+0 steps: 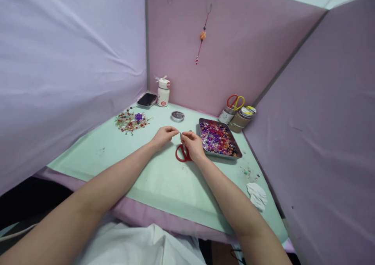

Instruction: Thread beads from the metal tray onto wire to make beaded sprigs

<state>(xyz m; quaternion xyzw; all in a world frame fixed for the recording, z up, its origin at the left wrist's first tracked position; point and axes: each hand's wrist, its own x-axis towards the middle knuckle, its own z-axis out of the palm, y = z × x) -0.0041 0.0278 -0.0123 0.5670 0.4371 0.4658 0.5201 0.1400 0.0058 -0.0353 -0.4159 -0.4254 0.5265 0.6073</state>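
My left hand (164,136) is closed in a pinch over the middle of the pale green table, and what it pinches is too small to name. Close to its right, my right hand (192,143) also pinches something tiny, its fingertips a short gap from the left ones. Red-handled scissors (181,154) lie under and beside the right hand, their blades mostly hidden. A metal tray (224,156) full of purple, red and orange beads sits just right of that hand. Beyond the hands stands a small round clear container (177,116) with dark contents.
Beaded strings (131,122) are heaped at the left, near a phone (147,100) and a white bottle (163,94). Two jars (241,119) stand behind the tray, one holding scissors. A white glove (257,196) lies at the right edge. A beaded cord (202,35) hangs on the back wall.
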